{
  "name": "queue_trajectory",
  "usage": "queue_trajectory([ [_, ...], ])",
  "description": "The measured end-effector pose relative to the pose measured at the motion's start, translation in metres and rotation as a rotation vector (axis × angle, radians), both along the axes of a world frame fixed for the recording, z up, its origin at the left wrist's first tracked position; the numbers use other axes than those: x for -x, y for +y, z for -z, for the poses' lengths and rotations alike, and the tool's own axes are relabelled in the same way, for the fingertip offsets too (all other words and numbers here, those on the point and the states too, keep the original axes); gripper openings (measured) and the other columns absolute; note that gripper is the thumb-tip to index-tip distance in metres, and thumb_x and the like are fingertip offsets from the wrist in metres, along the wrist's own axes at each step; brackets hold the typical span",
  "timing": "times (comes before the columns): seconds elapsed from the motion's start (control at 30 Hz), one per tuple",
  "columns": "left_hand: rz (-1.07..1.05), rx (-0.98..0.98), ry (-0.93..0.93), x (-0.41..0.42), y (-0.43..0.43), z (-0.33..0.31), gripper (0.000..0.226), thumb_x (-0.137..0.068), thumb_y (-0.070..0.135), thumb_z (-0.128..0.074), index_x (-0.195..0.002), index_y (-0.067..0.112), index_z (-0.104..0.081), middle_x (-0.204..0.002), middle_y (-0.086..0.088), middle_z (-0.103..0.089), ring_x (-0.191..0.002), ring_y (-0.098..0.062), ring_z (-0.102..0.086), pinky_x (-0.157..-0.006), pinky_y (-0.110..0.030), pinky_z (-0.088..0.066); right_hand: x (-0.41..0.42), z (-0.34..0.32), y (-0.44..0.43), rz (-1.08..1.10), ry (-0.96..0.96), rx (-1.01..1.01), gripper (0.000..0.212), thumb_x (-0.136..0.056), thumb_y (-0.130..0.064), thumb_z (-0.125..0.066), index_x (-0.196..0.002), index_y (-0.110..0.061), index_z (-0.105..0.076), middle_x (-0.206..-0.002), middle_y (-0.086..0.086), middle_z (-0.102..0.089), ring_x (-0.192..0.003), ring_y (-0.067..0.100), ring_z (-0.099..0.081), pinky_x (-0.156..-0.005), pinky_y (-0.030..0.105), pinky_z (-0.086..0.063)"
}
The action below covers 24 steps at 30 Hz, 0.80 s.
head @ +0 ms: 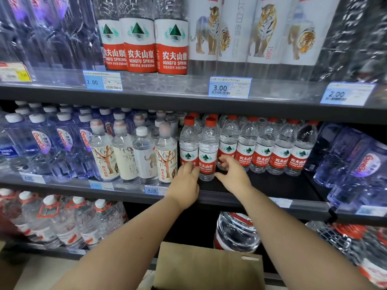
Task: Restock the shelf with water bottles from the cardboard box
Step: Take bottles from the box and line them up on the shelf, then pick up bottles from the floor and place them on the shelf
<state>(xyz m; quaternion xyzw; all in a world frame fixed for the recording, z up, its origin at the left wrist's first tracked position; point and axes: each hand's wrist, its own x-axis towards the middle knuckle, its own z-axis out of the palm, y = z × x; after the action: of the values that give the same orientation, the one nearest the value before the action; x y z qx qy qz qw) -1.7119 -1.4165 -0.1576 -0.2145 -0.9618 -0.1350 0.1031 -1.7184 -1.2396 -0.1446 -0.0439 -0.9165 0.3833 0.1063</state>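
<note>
Two red-capped water bottles [199,147] upright at the front of the middle shelf [261,203], touching each other, forward of the row of matching red-label bottles [268,147] standing farther back to the right. Likely being nudged into line so labels face out and the bare dark shelf floor in front of that row gets filled.

Left hand [185,185] against the lower left side of the pair, fingers [188,167] loosely curved and resting on the labels rather than wrapped around. Right hand [232,174] just beside the right bottle, fingers spread and half curled, thumb low near the bottle's base; touching or just clear of it, cannot tell. Neither hand clamped on anything, by the look of it: more steadying and pushing than carrying.

To the left, touching the pair, cream-label bottles [134,155] with tree drawings, then blue-tinted bottles [41,143] beyond. Above, an upper shelf with taller red-label and tiger-print bottles and price tags.

Below, between the forearms, cardboard box [209,266] with only its outer wall and flap in view; contents hidden, so remaining stock cannot be judged. Large water jugs [236,231] on the bottom shelf behind it.
</note>
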Motion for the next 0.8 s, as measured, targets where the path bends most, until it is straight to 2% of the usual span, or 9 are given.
queue_trajectory([
  [0.07,-0.016,0.106,0.033,-0.011,0.006,-0.02,0.048,-0.089,0.016,-0.049,-0.136,0.012,-0.044,-0.136,-0.009,-0.04,-0.124,-0.028,-0.038,-0.103,-0.041,-0.035,-0.025,-0.016,0.015,-0.064,-0.001,-0.192,0.046,-0.084,-0.019,-0.072,-0.127,-0.023,-0.055,-0.124,-0.002,-0.056,-0.116,0.016,-0.052,-0.096,0.033,-0.046],
  [0.17,-0.03,0.216,0.122,-0.032,0.021,-0.054,0.04,-0.09,0.027,-0.049,-0.128,0.015,-0.051,-0.129,-0.006,-0.048,-0.12,-0.029,-0.042,-0.098,-0.044,-0.034,-0.066,-0.043,0.038,-0.109,0.004,-0.418,0.042,-0.086,-0.023,-0.069,-0.126,-0.021,-0.057,-0.129,0.0,-0.055,-0.123,0.022,-0.047,-0.1,0.038,-0.044],
  [0.27,0.007,0.231,0.192,-0.063,0.047,-0.084,0.037,-0.09,0.033,-0.049,-0.121,0.015,-0.055,-0.123,-0.007,-0.052,-0.115,-0.031,-0.045,-0.097,-0.045,-0.036,-0.108,-0.068,0.061,-0.115,0.02,-0.536,0.044,-0.085,-0.024,-0.068,-0.127,-0.018,-0.056,-0.128,0.002,-0.055,-0.124,0.025,-0.046,-0.1,0.039,-0.043],
  [0.37,0.057,0.215,0.215,-0.099,0.083,-0.1,0.037,-0.089,0.033,-0.049,-0.12,0.014,-0.056,-0.123,-0.008,-0.054,-0.118,-0.032,-0.044,-0.102,-0.047,-0.034,-0.154,-0.084,0.081,-0.097,0.039,-0.629,0.047,-0.085,-0.023,-0.068,-0.129,-0.019,-0.055,-0.13,0.003,-0.054,-0.125,0.027,-0.045,-0.099,0.04,-0.043],
  [0.47,0.133,0.161,0.192,-0.139,0.124,-0.099,0.04,-0.087,0.031,-0.049,-0.124,0.017,-0.055,-0.124,-0.008,-0.054,-0.12,-0.032,-0.043,-0.101,-0.049,-0.032,-0.201,-0.085,0.105,-0.044,0.049,-0.661,0.046,-0.083,-0.022,-0.068,-0.126,-0.017,-0.056,-0.124,0.007,-0.055,-0.12,0.028,-0.047,-0.096,0.037,-0.043],
  [0.6,0.251,0.155,0.165,-0.19,0.181,-0.072,0.041,-0.086,0.034,-0.052,-0.124,0.018,-0.055,-0.123,-0.007,-0.053,-0.117,-0.032,-0.045,-0.095,-0.045,-0.034,-0.263,-0.06,0.146,0.01,-0.009,-0.684,0.04,-0.078,-0.021,-0.067,-0.116,-0.011,-0.06,-0.113,0.013,-0.059,-0.11,0.035,-0.053,-0.089,0.041,-0.047],
  [0.7,0.351,0.178,0.133,-0.217,0.221,-0.038,0.041,-0.086,0.035,-0.051,-0.123,0.018,-0.056,-0.121,-0.008,-0.054,-0.115,-0.032,-0.045,-0.093,-0.043,-0.034,-0.305,-0.028,0.18,0.077,-0.081,-0.668,0.041,-0.079,-0.022,-0.067,-0.118,-0.014,-0.06,-0.116,0.012,-0.06,-0.112,0.033,-0.054,-0.089,0.039,-0.046],
  [0.8,0.418,0.215,0.101,-0.234,0.255,0.004,0.039,-0.086,0.038,-0.051,-0.12,0.02,-0.058,-0.119,-0.005,-0.056,-0.113,-0.03,-0.046,-0.092,-0.041,-0.034,-0.338,0.016,0.215,0.147,-0.195,-0.633,0.042,-0.084,-0.025,-0.066,-0.123,-0.015,-0.057,-0.124,0.01,-0.058,-0.12,0.031,-0.049,-0.095,0.035,-0.04],
])
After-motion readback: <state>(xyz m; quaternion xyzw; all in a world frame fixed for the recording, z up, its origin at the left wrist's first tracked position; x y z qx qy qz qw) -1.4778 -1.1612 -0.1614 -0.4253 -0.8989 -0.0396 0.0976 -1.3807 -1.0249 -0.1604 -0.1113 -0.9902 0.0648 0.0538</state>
